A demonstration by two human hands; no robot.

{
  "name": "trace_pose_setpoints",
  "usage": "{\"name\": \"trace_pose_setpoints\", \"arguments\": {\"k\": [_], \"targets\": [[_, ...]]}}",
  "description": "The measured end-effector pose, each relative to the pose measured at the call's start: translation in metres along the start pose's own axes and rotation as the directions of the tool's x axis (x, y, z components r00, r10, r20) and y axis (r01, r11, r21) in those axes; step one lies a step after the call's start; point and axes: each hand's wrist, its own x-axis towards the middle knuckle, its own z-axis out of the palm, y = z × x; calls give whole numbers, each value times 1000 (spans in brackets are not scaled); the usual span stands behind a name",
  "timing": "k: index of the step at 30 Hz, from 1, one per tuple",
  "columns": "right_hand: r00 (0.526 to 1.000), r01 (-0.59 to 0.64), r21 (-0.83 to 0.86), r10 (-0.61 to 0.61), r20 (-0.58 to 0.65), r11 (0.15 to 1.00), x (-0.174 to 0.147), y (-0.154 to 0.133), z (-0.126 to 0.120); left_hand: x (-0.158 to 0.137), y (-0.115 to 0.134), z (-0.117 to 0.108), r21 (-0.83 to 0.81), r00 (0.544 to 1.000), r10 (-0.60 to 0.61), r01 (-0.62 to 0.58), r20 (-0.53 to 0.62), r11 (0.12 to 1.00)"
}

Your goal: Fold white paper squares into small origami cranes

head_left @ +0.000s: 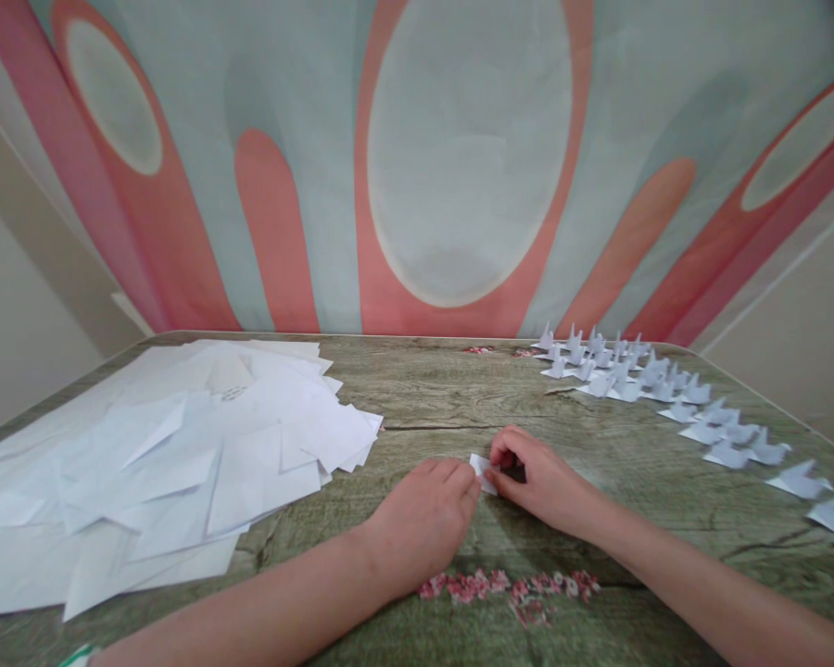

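Note:
A small folded piece of white paper [485, 474] shows between my two hands, just above or on the wooden table; most of it is hidden by fingers. My left hand [427, 505] closes over its left side, back of the hand up, fingertips out of sight. From the right, my right hand [537, 482] pinches the paper's other edge between thumb and curled index finger. Over on the right, several folded paper cranes [657, 375] stand in rows, pale white with pointed necks and tails.
A large spread pile of loose white paper sheets [159, 463] covers the table's left side. Pink flower prints [507, 585] mark the wood-grain tabletop [437, 394] near my forearms. Behind the table's far edge hangs a coral and grey-green patterned backdrop [334, 185].

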Motion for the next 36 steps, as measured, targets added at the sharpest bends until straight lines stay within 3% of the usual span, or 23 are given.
{"name": "trace_pose_setpoints", "arguments": {"k": [15,19,22,27,36], "targets": [[996,83,55,-84,8,995,-5,3,-11,-1,2,0,-67,999,-44,44,-4,997],[984,174,-113,-170,44,978,-10,-4,-23,0,3,0,-60,999,-51,51,-3,997],[962,272,-444,-224,157,854,-19,-14,-22,0,4,-2,-43,999,-42,42,-1,998],[925,379,-642,-254,282,666,-31,-23,-9,0,3,-3,-36,1000,-30,30,8,999],[938,345,-715,-211,274,607,-33,-20,-2,0,2,0,-39,999,-36,37,14,999]]}}
